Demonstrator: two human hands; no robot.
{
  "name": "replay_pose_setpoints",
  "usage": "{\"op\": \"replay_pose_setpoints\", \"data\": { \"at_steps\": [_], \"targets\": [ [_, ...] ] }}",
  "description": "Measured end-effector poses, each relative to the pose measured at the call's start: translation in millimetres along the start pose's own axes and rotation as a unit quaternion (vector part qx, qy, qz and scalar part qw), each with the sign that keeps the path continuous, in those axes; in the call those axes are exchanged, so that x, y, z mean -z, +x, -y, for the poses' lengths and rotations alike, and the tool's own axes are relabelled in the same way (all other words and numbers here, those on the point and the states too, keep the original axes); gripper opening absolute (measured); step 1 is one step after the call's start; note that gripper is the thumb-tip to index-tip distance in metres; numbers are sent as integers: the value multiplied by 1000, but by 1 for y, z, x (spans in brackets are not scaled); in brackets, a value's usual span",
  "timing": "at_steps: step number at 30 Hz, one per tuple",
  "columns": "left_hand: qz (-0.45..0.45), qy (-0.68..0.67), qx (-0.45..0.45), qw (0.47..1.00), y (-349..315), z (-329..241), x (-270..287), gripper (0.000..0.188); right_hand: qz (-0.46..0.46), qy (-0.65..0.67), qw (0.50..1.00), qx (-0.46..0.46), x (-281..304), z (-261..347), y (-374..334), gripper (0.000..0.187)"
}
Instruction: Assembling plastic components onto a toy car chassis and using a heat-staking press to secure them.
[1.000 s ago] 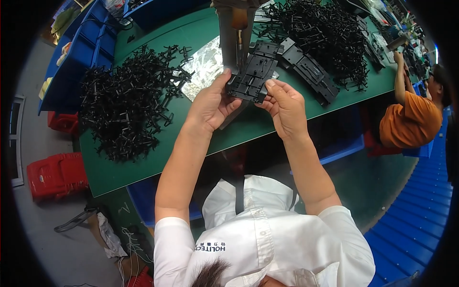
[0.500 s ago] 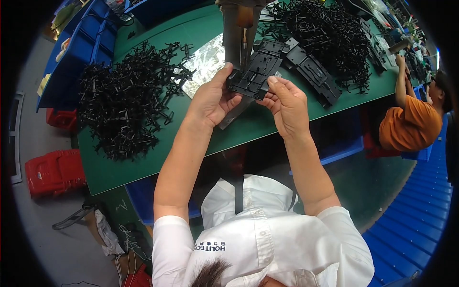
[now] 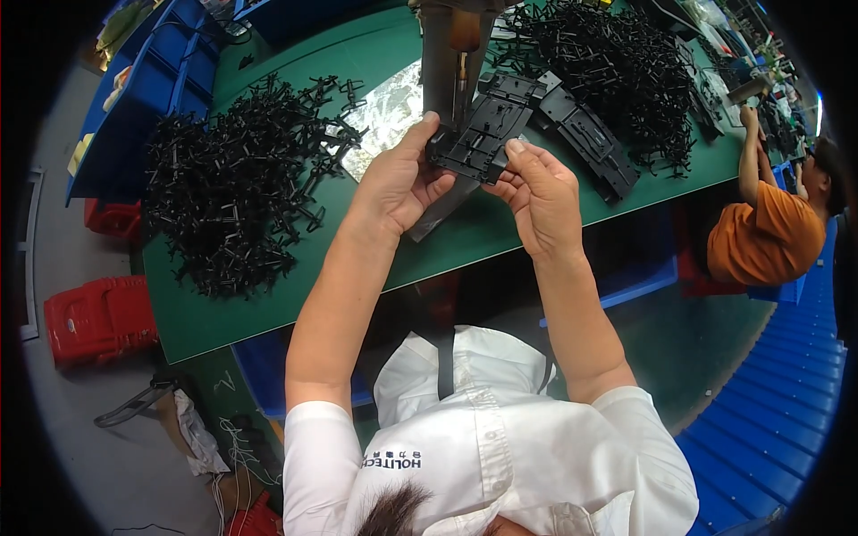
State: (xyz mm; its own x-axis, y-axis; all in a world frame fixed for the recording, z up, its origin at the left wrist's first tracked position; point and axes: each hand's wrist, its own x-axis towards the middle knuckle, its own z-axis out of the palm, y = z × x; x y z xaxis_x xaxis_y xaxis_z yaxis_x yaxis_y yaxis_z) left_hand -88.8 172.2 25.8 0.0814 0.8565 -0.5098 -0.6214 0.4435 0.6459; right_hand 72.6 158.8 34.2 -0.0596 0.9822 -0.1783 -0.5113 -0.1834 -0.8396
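A flat black moulded plastic part (image 3: 490,125) is held by its near corners between my two hands. My left hand (image 3: 402,179) grips its left side, thumb on top and fingers curled beneath. On the right edge my right hand (image 3: 538,189) pinches it between thumb and fingers. Directly above the part hangs a machine head with a thin vertical metal tip (image 3: 462,76). Whether the tip touches the part cannot be made out. A similar black plastic part (image 3: 585,134) lies on the table just to the right.
The green table (image 3: 210,326) carries a heap of small black plastic pieces (image 3: 232,188) at left and another heap (image 3: 617,76) at far right. A blue rack (image 3: 152,107) stands at the left. A person in an orange shirt (image 3: 767,237) works at the right.
My hands and the held part look almost still, apart from a slight shift of my right hand to the right. The whole view has moved a little.
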Motion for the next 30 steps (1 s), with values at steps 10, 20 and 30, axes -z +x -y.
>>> {"op": "replay_pose_setpoints", "data": {
  "at_steps": [10,20,30],
  "targets": [
    [-1,-2,0,1000,0,0,0,30,0,-1,1000,-1,0,1,0,24],
    [7,-7,5,1000,5,-1,2,28,-8,3,1000,-1,-1,0,1,24],
    [2,-16,12,1000,5,-2,0,28,-3,3,1000,-7,-1,0,2,26]
  ]
}}
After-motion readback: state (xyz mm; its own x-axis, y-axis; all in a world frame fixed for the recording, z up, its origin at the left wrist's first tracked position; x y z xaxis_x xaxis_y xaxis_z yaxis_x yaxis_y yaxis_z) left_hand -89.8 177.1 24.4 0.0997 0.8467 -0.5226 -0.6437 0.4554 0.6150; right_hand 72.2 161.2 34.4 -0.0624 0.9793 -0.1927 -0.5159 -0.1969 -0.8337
